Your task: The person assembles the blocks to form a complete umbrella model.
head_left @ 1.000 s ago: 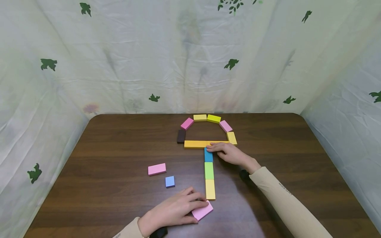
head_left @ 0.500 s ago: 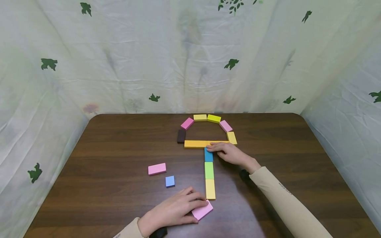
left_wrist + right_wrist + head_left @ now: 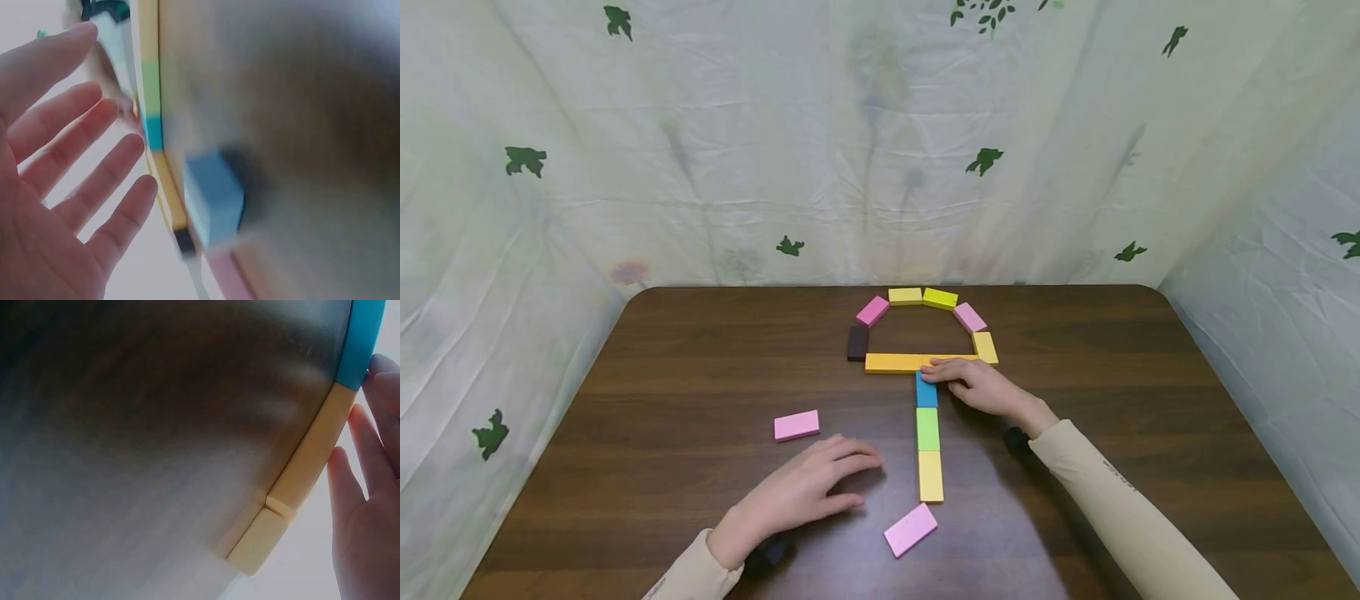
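Note:
My left hand (image 3: 801, 487) hovers over the table with its fingers spread and nothing in it. Under it, hidden in the head view, a small blue block (image 3: 214, 197) shows in the left wrist view. One pink block (image 3: 910, 530) lies tilted near the foot of a column of yellow (image 3: 930, 477), green (image 3: 928, 429) and blue (image 3: 927, 392) blocks. My right hand (image 3: 985, 387) rests its fingertips where the blue block meets a row of orange blocks (image 3: 892, 363). In the right wrist view its fingers lie fairly straight along the orange block (image 3: 312, 450).
Beyond the orange row, an arch is made of a black block (image 3: 857, 343), pink blocks (image 3: 872, 311), yellow blocks (image 3: 905, 297) and others. Another pink block (image 3: 797, 425) lies to the left on the brown table (image 3: 700, 358). A pale curtain (image 3: 715, 150) hangs behind the table.
My left hand has let go of the pink block by the column's foot and moved up and left, over the small blue block. The right hand has stayed in place.

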Tool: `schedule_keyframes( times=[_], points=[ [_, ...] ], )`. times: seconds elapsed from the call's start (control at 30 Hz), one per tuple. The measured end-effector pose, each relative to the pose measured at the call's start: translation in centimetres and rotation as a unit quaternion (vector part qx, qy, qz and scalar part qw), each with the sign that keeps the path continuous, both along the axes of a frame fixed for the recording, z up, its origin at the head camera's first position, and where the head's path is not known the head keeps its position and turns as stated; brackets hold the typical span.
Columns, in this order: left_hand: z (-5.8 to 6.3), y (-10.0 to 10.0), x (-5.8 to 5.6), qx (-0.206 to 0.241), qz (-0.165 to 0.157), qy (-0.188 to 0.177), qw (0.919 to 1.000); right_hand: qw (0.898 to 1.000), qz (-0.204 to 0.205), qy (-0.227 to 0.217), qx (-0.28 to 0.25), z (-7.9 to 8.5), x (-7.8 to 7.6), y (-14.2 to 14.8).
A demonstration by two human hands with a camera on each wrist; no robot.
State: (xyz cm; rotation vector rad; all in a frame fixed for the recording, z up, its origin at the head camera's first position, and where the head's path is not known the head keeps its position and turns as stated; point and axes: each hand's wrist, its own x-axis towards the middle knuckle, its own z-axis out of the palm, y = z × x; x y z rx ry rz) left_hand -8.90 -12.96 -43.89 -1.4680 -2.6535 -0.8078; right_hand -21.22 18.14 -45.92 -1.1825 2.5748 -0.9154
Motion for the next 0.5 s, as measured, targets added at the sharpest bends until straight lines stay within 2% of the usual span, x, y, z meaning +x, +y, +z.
schedule_keyframes(
  times=[0.3, 0.5],
  points=[
    [0.8, -3.3, -1.4, 0.002, 0.093, -0.06, 0.9939, 1.0, 0.0, -0.003, 0.0, -0.1, 0.0, 0.1],
    [0.7, -4.3, -1.9, -0.02, 0.104, -0.055, 0.9928, 1.0, -0.001, -0.007, 0.0, 0.0, 0.0, 0.0]
  ],
)
